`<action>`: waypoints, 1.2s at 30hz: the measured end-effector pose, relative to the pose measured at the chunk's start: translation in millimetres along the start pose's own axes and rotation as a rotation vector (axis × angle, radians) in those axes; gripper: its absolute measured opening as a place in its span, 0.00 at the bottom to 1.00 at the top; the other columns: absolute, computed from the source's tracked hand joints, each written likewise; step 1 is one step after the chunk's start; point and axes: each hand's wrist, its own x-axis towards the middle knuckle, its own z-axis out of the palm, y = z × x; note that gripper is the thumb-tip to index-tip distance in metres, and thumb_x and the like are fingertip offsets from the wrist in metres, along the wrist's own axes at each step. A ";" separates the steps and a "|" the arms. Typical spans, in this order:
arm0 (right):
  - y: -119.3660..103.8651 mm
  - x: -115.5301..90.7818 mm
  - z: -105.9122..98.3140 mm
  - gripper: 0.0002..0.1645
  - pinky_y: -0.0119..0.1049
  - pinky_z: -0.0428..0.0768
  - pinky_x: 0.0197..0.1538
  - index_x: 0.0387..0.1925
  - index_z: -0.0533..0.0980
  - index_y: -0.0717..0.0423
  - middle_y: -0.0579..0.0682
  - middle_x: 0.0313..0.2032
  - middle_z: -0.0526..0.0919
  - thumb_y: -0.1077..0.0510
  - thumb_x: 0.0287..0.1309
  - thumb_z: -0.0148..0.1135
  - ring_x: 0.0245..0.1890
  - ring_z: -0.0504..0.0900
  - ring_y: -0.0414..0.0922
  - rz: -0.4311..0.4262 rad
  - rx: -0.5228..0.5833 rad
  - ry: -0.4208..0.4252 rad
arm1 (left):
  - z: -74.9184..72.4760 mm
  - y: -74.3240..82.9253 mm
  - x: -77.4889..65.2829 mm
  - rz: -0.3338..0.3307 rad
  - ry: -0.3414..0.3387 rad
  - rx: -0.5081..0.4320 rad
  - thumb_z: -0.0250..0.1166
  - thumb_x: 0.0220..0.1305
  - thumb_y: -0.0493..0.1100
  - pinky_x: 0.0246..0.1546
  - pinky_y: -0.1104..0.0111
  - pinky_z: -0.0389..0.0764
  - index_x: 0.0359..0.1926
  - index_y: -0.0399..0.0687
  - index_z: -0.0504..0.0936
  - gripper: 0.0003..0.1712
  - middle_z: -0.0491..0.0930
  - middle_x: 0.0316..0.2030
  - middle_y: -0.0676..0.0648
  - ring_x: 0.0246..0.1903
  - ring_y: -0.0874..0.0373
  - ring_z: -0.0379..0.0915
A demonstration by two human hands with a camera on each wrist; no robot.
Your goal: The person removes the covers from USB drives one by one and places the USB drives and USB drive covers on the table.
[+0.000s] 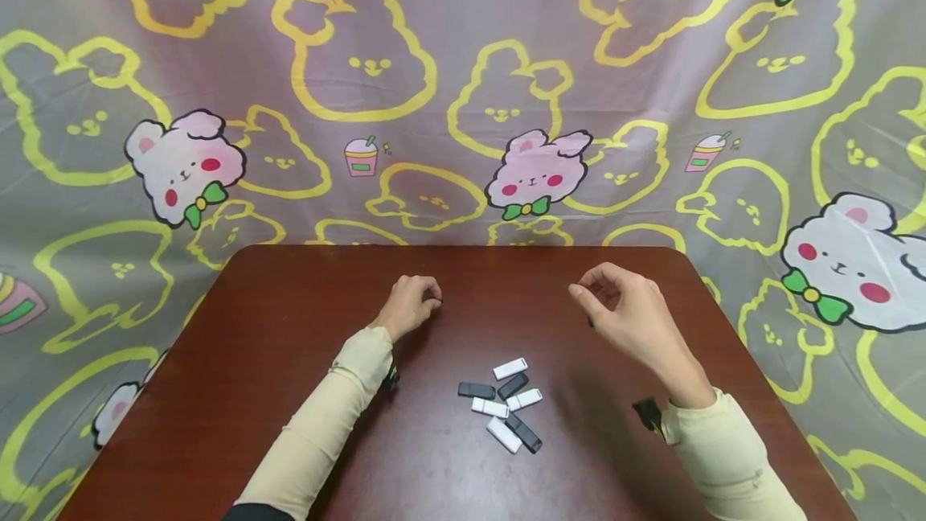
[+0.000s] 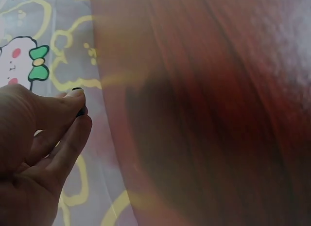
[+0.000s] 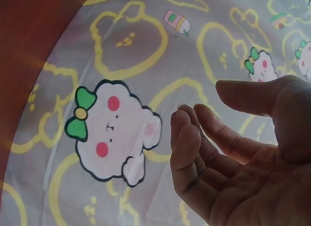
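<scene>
Over the left-middle of the table, my left hand pinches a small black thing between thumb and fingertips. Most of it is hidden; what shows resembles the end of a black USB stick. My right hand is held up over the table's right side, its fingers loosely bent and the thumb apart from them. Nothing shows between thumb and fingers in the right wrist view. A small dark patch at its underside in the head view is too small to tell. Between the forearms lie several white USB sticks and three black USB sticks, close together.
The dark red-brown table has rounded far corners. A grey cloth with cartoon animals hangs behind it and along both sides. Dark straps show at the wrists. A shadow falls on the table beside the right arm.
</scene>
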 end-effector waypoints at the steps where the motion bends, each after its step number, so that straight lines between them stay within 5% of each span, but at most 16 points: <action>1: -1.5 -1.3 0.3 0.06 0.35 0.76 0.31 0.39 0.81 0.50 0.46 0.25 0.84 0.53 0.65 0.67 0.27 0.80 0.44 -0.003 0.001 -0.003 | 1.3 -2.3 0.9 -0.006 0.000 0.003 0.72 0.59 0.33 0.44 0.58 0.81 0.34 0.45 0.86 0.04 0.88 0.33 0.47 0.36 0.53 0.81; 19: -16.1 -18.2 2.3 0.05 0.31 0.75 0.31 0.36 0.81 0.44 0.42 0.26 0.80 0.55 0.61 0.71 0.25 0.77 0.41 -0.069 0.012 -0.024 | 10.5 -29.3 15.1 -0.077 -0.048 0.028 0.75 0.56 0.35 0.42 0.56 0.79 0.36 0.48 0.84 0.09 0.87 0.36 0.45 0.34 0.51 0.78; 36: -15.6 -20.7 0.4 0.06 0.30 0.77 0.33 0.37 0.81 0.44 0.40 0.27 0.81 0.57 0.60 0.71 0.26 0.78 0.40 -0.085 0.017 -0.034 | 13.0 -36.0 15.2 -0.049 -0.064 0.025 0.74 0.57 0.34 0.47 0.56 0.82 0.41 0.46 0.83 0.11 0.88 0.37 0.46 0.40 0.52 0.84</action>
